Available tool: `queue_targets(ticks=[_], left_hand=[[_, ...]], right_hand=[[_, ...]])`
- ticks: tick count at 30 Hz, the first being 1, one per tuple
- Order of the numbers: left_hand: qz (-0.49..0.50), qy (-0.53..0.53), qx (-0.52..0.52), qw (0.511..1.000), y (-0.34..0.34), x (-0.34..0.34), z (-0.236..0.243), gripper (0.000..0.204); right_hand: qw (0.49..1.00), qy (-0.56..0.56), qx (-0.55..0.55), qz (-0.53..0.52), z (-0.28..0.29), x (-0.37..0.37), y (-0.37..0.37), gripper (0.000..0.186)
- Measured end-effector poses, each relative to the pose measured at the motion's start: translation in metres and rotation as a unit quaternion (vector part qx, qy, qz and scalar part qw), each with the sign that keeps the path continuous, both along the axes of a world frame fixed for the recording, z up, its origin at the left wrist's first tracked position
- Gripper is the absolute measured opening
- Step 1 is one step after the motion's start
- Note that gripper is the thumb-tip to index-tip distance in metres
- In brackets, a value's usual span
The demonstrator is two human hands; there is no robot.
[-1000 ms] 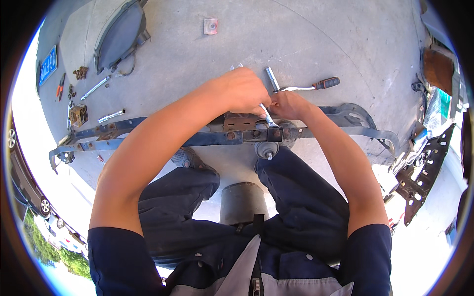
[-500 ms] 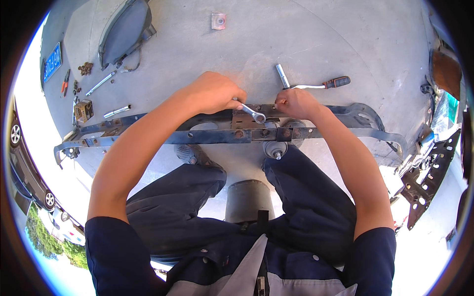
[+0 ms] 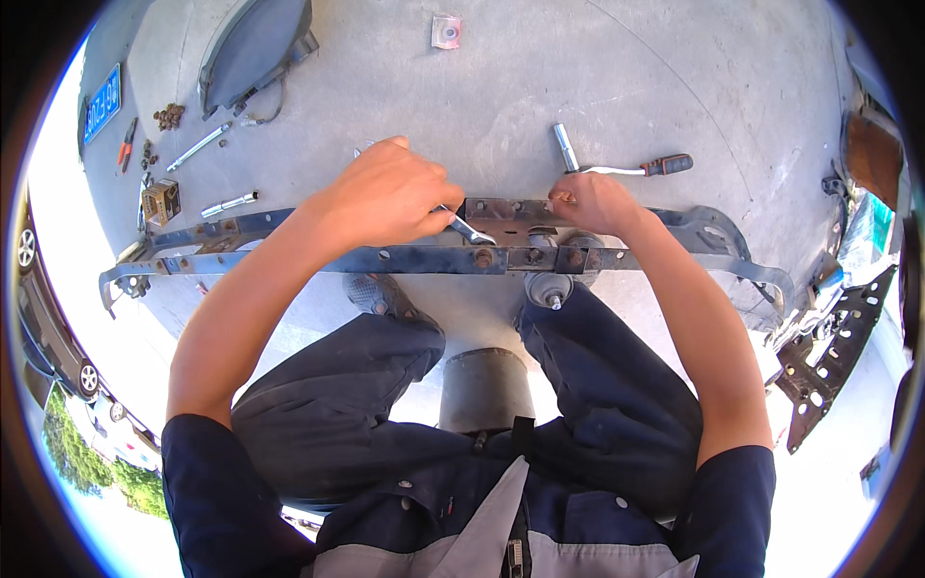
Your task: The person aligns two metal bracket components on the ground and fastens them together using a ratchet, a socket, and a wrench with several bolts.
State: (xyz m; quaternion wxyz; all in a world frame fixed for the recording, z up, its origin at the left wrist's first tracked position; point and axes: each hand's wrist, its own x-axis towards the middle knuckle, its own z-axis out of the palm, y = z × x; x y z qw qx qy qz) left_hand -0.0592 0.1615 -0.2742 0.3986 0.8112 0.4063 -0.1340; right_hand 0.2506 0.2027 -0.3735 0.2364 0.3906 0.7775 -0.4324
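Note:
A long black metal crossbar point(image 3: 424, 260), worn and rusty in spots, lies across in front of me. My left hand point(image 3: 390, 197) is closed around a silver wrench point(image 3: 469, 229). The wrench's lower end reaches into the bar's middle, close behind a rusty bolt point(image 3: 484, 258); whether it grips the bolt I cannot tell. Over the bar's far edge, my right hand point(image 3: 597, 202) has its fingers curled together, and what they hold is hidden. Just beyond it is a ratchet point(image 3: 617, 170) with a dark handle and a long socket point(image 3: 565, 147). A round metal disc with a stud point(image 3: 549, 287) sits at the bar's near side.
On the floor at left are a small box point(image 3: 161, 201), socket extensions point(image 3: 198, 147), pliers point(image 3: 126, 146), a pile of rusty fasteners point(image 3: 169, 117) and a blue plate point(image 3: 103, 104). A dark housing point(image 3: 255, 58) lies farther off. A perforated black panel point(image 3: 836, 366) leans at right.
My left hand has moved left and tilted, and the wrench's end has dropped from above the bar down into it. My right hand stays curled by the ratchet. The view has shifted slightly.

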Motion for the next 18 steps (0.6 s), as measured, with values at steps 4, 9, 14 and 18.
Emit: queue_targets(ticks=[4, 9, 14, 18], left_hand=[[0.009, -0.013, -0.003, 1.000, -0.004, 0.002, 0.000, 0.013], [0.039, 0.056, 0.023, 0.997, -0.022, -0.007, -0.005, 0.018], [0.170, 0.047, 0.052, 0.983, -0.037, -0.030, -0.002, 0.027], [0.238, 0.004, 0.078, 0.968, -0.062, -0.033, 0.009, 0.032]], right_hand=[[0.984, 0.167, 0.036, -0.048, 0.053, -0.036, 0.004, 0.031], [0.937, 0.174, 0.206, 0.224, 0.114, -0.051, -0.038, 0.035], [0.929, 0.164, 0.247, 0.222, 0.097, -0.042, -0.054, 0.043], [0.931, 0.210, 0.248, 0.167, 0.086, -0.034, -0.062, 0.045]])
